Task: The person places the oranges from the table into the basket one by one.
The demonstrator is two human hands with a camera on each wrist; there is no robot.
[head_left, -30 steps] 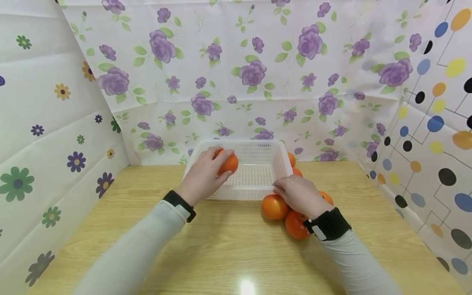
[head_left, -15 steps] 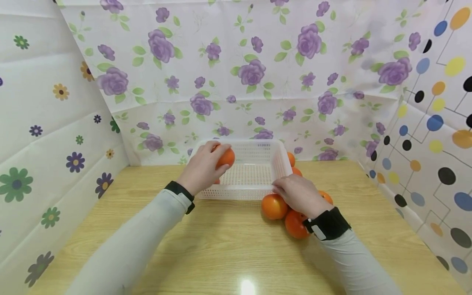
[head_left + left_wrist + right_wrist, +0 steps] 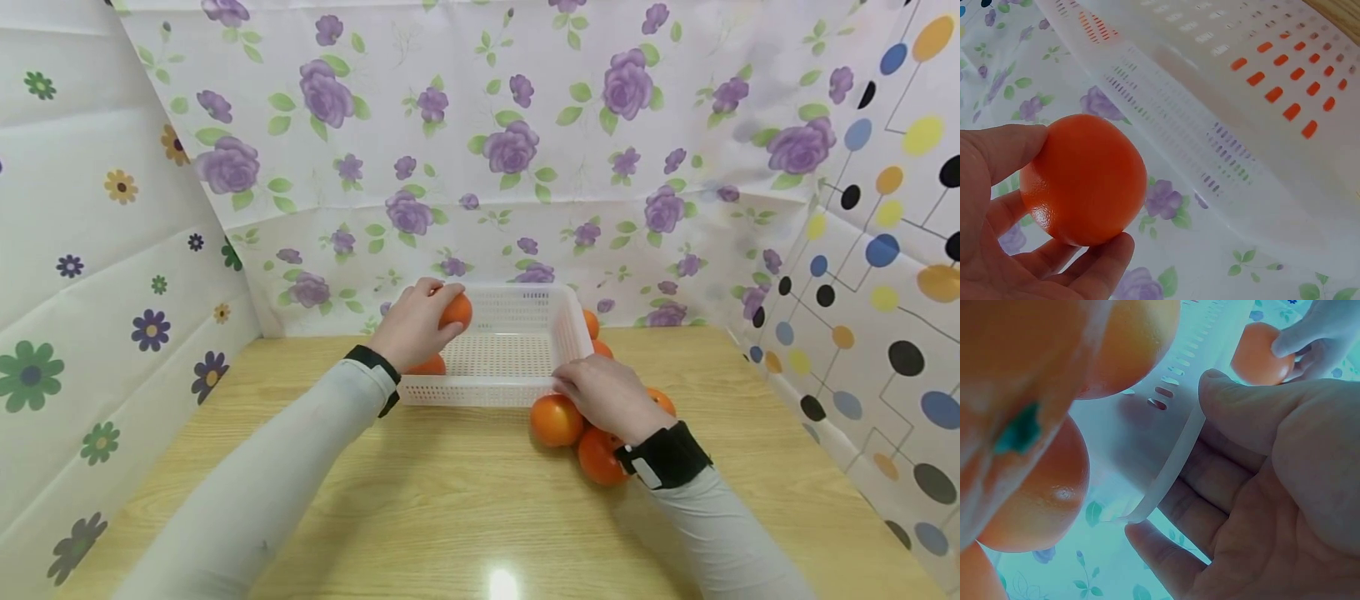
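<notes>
My left hand [image 3: 412,325] holds an orange [image 3: 1085,181] over the left part of a white plastic basket [image 3: 480,390], thumb on one side and fingers curled on the other. Below that hand, another orange [image 3: 427,365] lies inside the basket by its near left corner. At the near right corner, my right hand [image 3: 611,396] grips the basket rim. The right wrist view shows its thumb [image 3: 1235,403] over the rim, with fingers on the other side of the wall.
Several oranges [image 3: 557,420] lie on the wooden table [image 3: 450,500] along the basket's right side and around my right hand. A flowered cloth [image 3: 450,167] hangs directly behind the basket, with patterned sheets [image 3: 847,333] at both sides.
My left hand has moved slightly back and left, raising the held orange. This uncovers the other orange inside the basket. The right hand keeps its grip on the rim.
</notes>
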